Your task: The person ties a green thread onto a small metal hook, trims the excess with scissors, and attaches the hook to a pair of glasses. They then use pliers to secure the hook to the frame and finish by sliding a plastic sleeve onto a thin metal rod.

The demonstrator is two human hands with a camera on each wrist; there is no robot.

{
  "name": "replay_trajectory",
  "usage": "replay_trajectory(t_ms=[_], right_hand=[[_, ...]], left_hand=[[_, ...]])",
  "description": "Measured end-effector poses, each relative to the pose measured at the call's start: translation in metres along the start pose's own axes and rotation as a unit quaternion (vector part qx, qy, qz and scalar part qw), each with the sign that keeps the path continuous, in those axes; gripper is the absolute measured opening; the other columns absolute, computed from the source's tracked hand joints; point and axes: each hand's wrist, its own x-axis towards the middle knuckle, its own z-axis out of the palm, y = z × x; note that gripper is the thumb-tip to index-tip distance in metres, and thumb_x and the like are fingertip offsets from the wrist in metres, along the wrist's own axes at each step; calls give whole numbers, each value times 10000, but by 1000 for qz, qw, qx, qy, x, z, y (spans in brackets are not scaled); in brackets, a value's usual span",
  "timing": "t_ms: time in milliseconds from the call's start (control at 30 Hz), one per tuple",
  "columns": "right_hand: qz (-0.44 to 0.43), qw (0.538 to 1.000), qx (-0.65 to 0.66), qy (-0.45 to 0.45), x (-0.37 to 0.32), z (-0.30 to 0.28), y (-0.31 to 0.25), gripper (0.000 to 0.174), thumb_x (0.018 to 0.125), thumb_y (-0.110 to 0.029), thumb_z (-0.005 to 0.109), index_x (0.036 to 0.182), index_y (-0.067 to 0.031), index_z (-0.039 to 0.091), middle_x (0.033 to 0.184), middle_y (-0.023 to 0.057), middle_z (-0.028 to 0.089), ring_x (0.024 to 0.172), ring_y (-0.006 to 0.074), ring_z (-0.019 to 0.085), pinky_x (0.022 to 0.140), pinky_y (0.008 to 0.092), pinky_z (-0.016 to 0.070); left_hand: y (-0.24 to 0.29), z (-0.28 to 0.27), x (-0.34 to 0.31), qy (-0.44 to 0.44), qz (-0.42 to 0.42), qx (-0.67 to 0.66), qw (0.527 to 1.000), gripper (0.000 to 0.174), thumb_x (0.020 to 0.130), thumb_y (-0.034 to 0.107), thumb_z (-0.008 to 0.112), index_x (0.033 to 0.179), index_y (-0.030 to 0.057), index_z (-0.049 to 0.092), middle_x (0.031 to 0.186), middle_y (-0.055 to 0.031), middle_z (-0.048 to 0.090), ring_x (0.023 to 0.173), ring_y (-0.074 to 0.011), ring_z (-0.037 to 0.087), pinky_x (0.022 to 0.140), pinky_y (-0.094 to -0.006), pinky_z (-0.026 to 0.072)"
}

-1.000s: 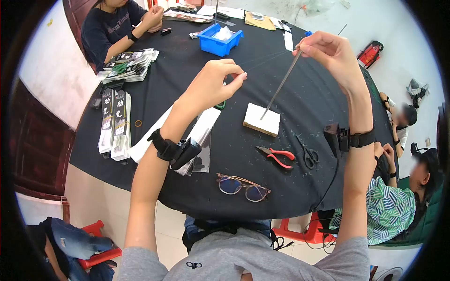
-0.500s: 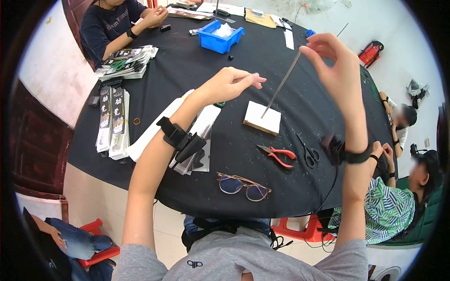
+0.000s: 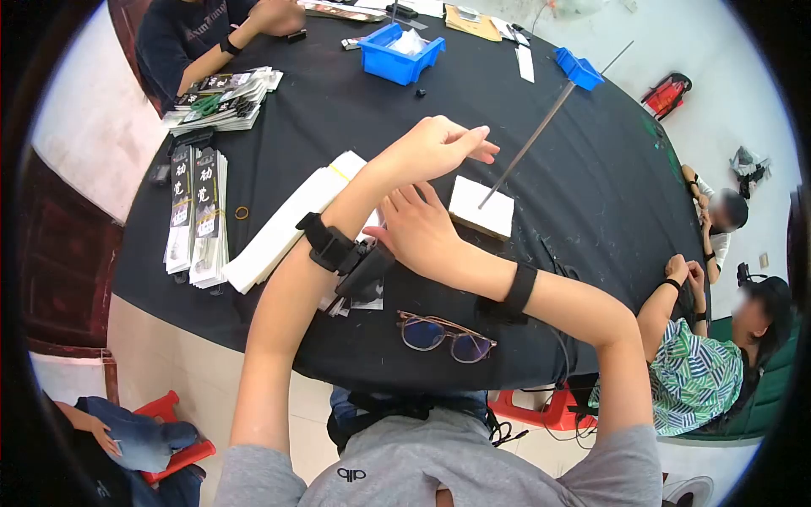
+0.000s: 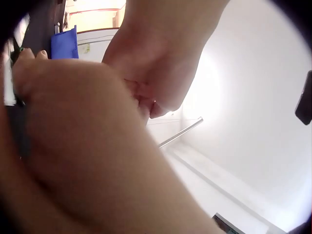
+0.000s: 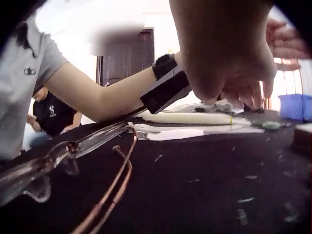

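My left hand (image 3: 443, 148) hovers just left of a thin metal rod (image 3: 534, 139), with its fingers loosely bent and nothing visible between them. The rod stands tilted in a white-topped block (image 3: 486, 211). My right hand (image 3: 418, 228) reaches across beneath the left forearm, palm down with fingers spread. Its fingertips are close to a bundle of long white paper strips (image 3: 296, 224) and cover part of the strips beside it. In the right wrist view those fingers (image 5: 246, 95) hang over the pale strips (image 5: 195, 118). The red-handled pliers are hidden beneath my right arm.
Eyeglasses (image 3: 446, 336) lie near the table's front edge. Printed packets (image 3: 207, 215) and a rubber band (image 3: 242, 213) lie to the left. Blue bins (image 3: 397, 57) stand toward the back. Black scissors lie partly hidden behind my right forearm. Other people sit around the table.
My right hand has left the rod's upper part and swung down and left, under the left forearm to the paper strips. My left hand has moved slightly right, its thumb and finger pinch now loosened.
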Motion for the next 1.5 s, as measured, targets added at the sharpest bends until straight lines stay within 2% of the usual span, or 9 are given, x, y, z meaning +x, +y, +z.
replay_trajectory(t_ms=[233, 433, 533, 733, 1133, 1300, 1367, 1467, 1500], right_hand=[[-5, 999, -47, 2, -2, 25, -2, 558, 824, -417, 627, 1171, 16, 576, 1199, 139, 579, 1200, 252, 483, 1047, 431, 315], [10, 998, -50, 39, 3, -1, -1, 402, 835, -399, 625, 1097, -95, 641, 1080, 146, 605, 1096, 264, 530, 959, 426, 378], [14, 995, -71, 68, 3, -12, 4, 358, 869, -390, 604, 1081, -106, 647, 769, 104, 646, 687, 231, 612, 754, 372, 420], [29, 999, -4, 44, 2, -24, 13, 330, 879, -353, 608, 1072, -88, 645, 528, 57, 582, 499, 212, 582, 713, 323, 436], [73, 938, 331, -77, 1, -59, 15, 390, 870, -145, 566, 1210, 44, 532, 619, 205, 589, 603, 373, 606, 622, 436, 491], [48, 962, 252, -90, -14, -91, 33, 406, 813, -56, 601, 1210, 18, 556, 834, 234, 652, 747, 327, 648, 708, 404, 507], [-49, 972, 192, 124, -26, -93, 46, 373, 763, -22, 658, 1134, -49, 644, 907, 140, 695, 756, 280, 662, 741, 362, 521], [69, 938, 293, 172, -44, -143, 66, 177, 785, 8, 684, 948, -49, 724, 943, 74, 719, 763, 141, 659, 673, 259, 521], [191, 854, 431, 219, -46, -157, 61, 115, 828, -12, 660, 929, -20, 715, 933, 86, 714, 731, 112, 629, 662, 244, 497]], left_hand=[[2, -2, -1, 6, -2, 30, 1000, 444, 987, 349, 447, 1075, -17, 682, 1019, -160, 699, 1011, -202, 656, 932, -291, 454], [-1, -3, 0, 24, 7, 28, 999, 421, 957, 363, 468, 1019, 28, 716, 977, -141, 710, 968, -237, 669, 897, -320, 490], [0, -4, -1, 32, 4, 32, 999, 428, 957, 359, 470, 1013, 11, 713, 976, -148, 709, 969, -237, 670, 894, -323, 494], [2, -5, -2, 19, 17, 38, 999, 442, 989, 349, 450, 1053, -17, 690, 978, -151, 709, 971, -202, 667, 898, -301, 479], [1, -6, -3, 19, 24, 53, 998, 456, 990, 358, 453, 1072, -32, 675, 977, -147, 709, 974, -188, 663, 916, -300, 466], [3, -8, -3, 22, 10, 32, 999, 456, 992, 353, 453, 1073, -39, 673, 980, -135, 711, 968, -174, 661, 881, -282, 478], [5, -8, -3, 18, 16, 30, 999, 454, 993, 350, 453, 1076, -39, 672, 982, -130, 711, 961, -165, 660, 863, -272, 482], [6, -6, -3, 22, 29, 67, 997, 453, 998, 340, 442, 1062, -41, 680, 967, -127, 716, 882, -108, 642, 783, -246, 480], [4, -4, -2, 28, 27, 73, 997, 451, 1001, 336, 435, 1064, -38, 680, 965, -125, 717, 880, -106, 643, 787, -247, 479]])
